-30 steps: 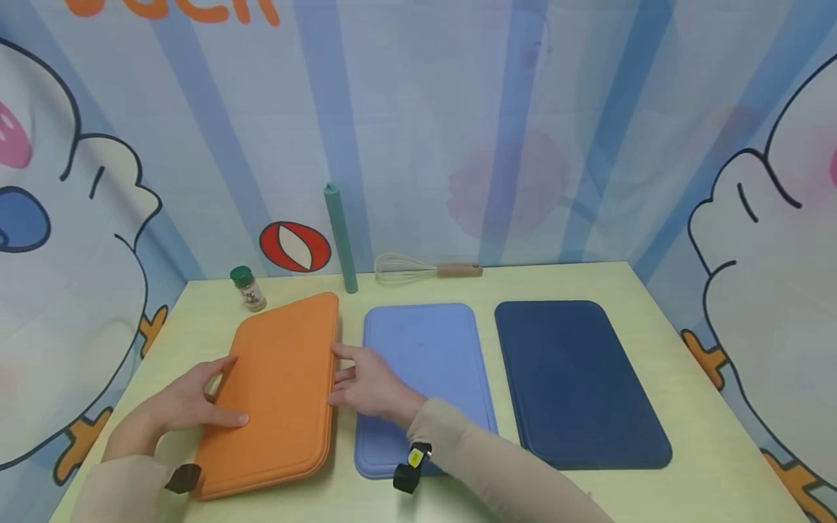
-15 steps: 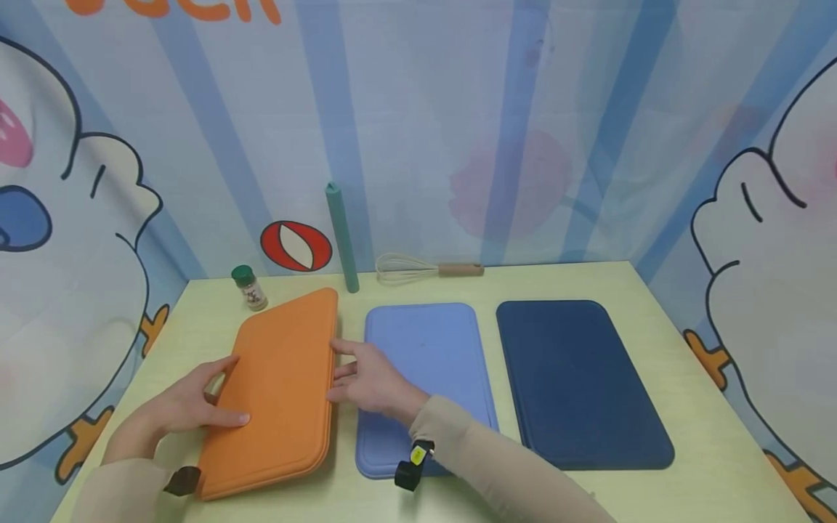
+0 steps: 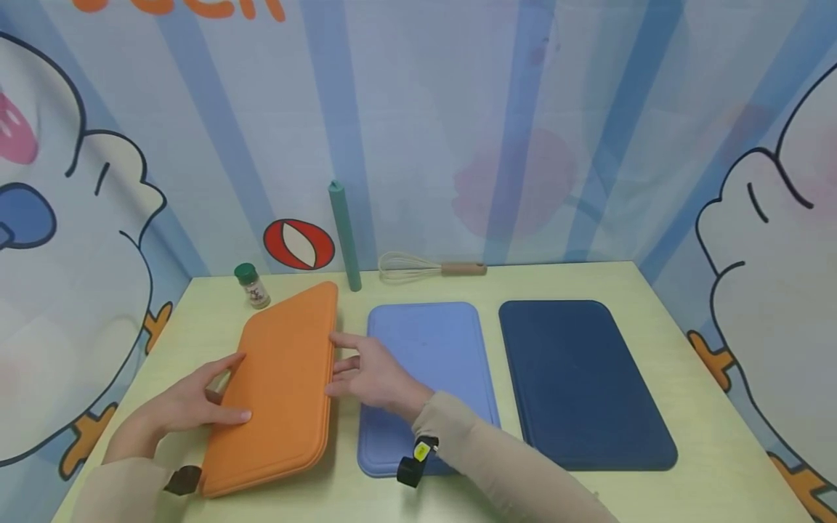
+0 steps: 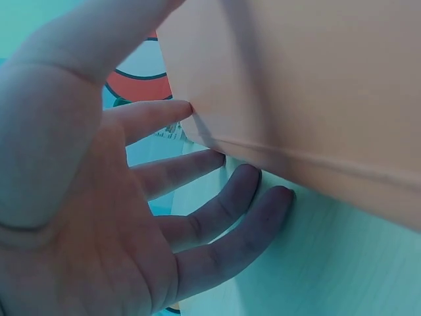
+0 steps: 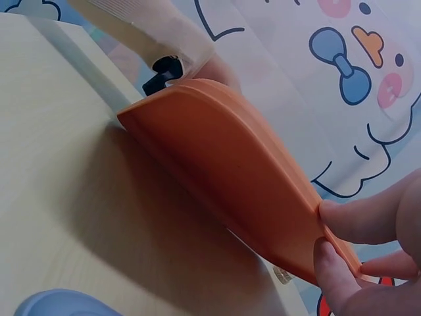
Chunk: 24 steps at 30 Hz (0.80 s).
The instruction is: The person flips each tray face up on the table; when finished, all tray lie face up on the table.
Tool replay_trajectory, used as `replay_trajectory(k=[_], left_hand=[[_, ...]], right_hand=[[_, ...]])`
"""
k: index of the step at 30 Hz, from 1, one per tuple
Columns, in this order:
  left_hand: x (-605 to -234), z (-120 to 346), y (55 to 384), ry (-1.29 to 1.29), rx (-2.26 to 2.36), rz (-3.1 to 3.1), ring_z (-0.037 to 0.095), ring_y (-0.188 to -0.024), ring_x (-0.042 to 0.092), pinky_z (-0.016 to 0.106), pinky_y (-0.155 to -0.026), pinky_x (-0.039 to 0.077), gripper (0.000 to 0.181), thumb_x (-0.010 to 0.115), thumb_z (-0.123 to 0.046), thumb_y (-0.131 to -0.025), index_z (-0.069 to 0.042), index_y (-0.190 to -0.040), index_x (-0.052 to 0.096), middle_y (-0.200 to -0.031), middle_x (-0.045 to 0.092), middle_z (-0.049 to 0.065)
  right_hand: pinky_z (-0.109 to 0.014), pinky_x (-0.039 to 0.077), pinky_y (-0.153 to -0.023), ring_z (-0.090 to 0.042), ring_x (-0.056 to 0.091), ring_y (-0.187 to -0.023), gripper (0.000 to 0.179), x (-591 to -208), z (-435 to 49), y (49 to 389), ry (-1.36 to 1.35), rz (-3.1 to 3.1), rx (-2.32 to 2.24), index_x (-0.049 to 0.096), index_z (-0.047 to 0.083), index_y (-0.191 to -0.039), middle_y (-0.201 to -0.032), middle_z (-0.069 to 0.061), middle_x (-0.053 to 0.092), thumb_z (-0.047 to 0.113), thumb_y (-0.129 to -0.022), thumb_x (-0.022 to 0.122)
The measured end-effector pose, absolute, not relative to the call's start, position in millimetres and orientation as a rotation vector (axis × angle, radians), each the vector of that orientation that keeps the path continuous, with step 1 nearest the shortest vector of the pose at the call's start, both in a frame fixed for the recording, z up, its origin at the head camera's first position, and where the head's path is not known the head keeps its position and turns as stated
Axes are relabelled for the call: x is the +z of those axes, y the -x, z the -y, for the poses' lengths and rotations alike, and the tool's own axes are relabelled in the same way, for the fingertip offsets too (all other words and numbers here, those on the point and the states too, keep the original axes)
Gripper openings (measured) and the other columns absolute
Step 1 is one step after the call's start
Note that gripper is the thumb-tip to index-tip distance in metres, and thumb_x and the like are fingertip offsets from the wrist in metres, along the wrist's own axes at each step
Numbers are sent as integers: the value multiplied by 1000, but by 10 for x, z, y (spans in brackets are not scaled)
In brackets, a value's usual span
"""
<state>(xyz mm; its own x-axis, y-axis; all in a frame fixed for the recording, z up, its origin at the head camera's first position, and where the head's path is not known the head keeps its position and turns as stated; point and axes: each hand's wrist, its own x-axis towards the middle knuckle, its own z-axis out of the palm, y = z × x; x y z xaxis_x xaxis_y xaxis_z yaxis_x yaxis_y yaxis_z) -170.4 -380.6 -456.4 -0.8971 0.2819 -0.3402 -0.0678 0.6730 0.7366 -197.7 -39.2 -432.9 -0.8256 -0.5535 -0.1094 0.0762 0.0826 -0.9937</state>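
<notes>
From here, with the right hand (image 3: 375, 372) pinching the raised side of the orange board (image 3: 281, 385), the spread left hand (image 3: 179, 404) should steady the opposite side gently.

Looks like a staged tabletop booth: creased cartoon-print cloth (image 3: 418, 145) walls in the desk (image 3: 700, 450) behind and on both sides. Whisk (image 3: 458, 269) and green-capped jar (image 3: 253, 288) by the desk's rear edge suggest kitchen props.

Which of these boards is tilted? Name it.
The orange board, leftmost: its right side is raised off the table, while the light blue board and navy board lie flat.
</notes>
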Motion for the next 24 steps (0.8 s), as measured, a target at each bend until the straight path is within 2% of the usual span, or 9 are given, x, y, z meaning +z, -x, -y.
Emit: replay_trajectory(k=[9,15,24], left_hand=[[-4584,3766,1726,-185,1113,-2449,38,-111,69,43,-89,60,113,87,-31,-88,0,-167,12,-163,19,39],[-4576,3748,1717,-177,1067,-2475,34,-110,68,39,-88,57,111,85,-34,-88,-3,-167,15,-163,22,36],[-4547,3715,1689,-170,1023,-2505,41,-118,63,50,-94,54,108,83,-38,-89,-6,-168,17,-164,26,35]], right_hand=[[-31,61,-87,-22,69,-108,84,-4290,328,1976,490,-1847,-1832,41,6,-161,-160,-10,47,-12,-87,77],[-31,61,-88,-23,70,-110,84,-4257,312,1975,498,-1836,-1848,43,9,-160,-160,-8,47,-11,-86,78],[-34,61,-90,-25,69,-113,83,-4187,300,1959,483,-1824,-1864,46,12,-159,-159,-4,48,-10,-86,79]])
